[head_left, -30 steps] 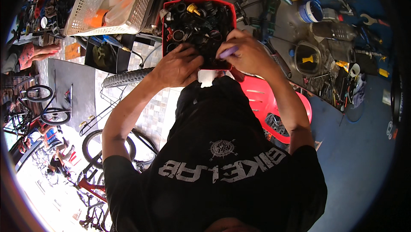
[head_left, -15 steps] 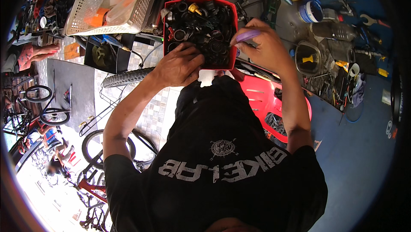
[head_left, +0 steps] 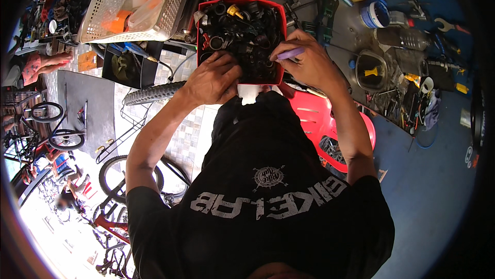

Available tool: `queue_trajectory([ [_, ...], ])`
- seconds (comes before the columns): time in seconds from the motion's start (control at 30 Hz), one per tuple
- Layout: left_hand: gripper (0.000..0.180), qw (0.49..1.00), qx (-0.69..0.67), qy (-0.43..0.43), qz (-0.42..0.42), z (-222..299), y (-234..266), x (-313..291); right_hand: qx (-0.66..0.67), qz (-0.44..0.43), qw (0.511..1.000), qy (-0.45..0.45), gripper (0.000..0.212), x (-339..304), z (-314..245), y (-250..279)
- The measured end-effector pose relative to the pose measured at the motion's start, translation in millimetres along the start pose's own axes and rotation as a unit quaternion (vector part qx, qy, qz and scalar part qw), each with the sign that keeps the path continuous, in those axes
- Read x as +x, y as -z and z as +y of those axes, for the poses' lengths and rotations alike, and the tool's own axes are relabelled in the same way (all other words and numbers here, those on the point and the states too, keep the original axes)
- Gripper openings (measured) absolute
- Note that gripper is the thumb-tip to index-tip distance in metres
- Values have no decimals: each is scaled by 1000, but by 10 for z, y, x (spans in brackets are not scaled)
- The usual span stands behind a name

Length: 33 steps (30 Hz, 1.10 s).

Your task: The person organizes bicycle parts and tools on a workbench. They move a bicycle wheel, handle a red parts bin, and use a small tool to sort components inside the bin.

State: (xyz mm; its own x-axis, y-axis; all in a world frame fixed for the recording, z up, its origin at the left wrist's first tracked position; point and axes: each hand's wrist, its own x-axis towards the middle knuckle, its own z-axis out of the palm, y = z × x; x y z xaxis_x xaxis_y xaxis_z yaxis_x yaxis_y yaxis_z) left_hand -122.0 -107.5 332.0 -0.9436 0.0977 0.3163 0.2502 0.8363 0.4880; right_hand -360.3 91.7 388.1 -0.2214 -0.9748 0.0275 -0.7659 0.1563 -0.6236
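A red box (head_left: 283, 21) packed with small, mostly black parts is in front of me; several of the parts are rings. A yellow fitting (head_left: 234, 11) lies on top near its far side. My left hand (head_left: 214, 78) is closed over the box's near left corner, fingers curled inside the rim and fingertips partly hidden. Over the near right edge, my right hand (head_left: 307, 60) pinches a slim purple piece (head_left: 292, 53) with a rounded end; I cannot make out its exact kind. Its fingertips point in toward the parts.
Left of the box is a cream plastic basket (head_left: 178, 8) with packaging, above a black bin (head_left: 148, 75). A cluttered bench on the right carries a blue-and-white tub (head_left: 379, 13), a clear container (head_left: 361, 80) and tools. A red chair (head_left: 309, 114) and a bicycle tyre (head_left: 154, 93) are nearby.
My right hand has moved slightly left and nearer to me, lower over the box edge with the purple piece. The left hand has shifted only slightly left.
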Motion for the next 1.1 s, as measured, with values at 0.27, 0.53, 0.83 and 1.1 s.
queue_trajectory([
  [0.27,24,1000,12,-1,11,-12,14,-7,106,-10,994,-33,15,-55,-84,69],
  [0.53,24,1000,13,0,27,-9,6,-3,25,-74,997,-22,17,-98,-105,-292],
  [0.83,25,999,18,6,34,-17,-19,-23,109,-54,991,-54,18,-104,-66,64],
  [1.1,26,999,13,15,36,-30,-41,-35,34,38,995,86,31,-65,-36,-308],
])
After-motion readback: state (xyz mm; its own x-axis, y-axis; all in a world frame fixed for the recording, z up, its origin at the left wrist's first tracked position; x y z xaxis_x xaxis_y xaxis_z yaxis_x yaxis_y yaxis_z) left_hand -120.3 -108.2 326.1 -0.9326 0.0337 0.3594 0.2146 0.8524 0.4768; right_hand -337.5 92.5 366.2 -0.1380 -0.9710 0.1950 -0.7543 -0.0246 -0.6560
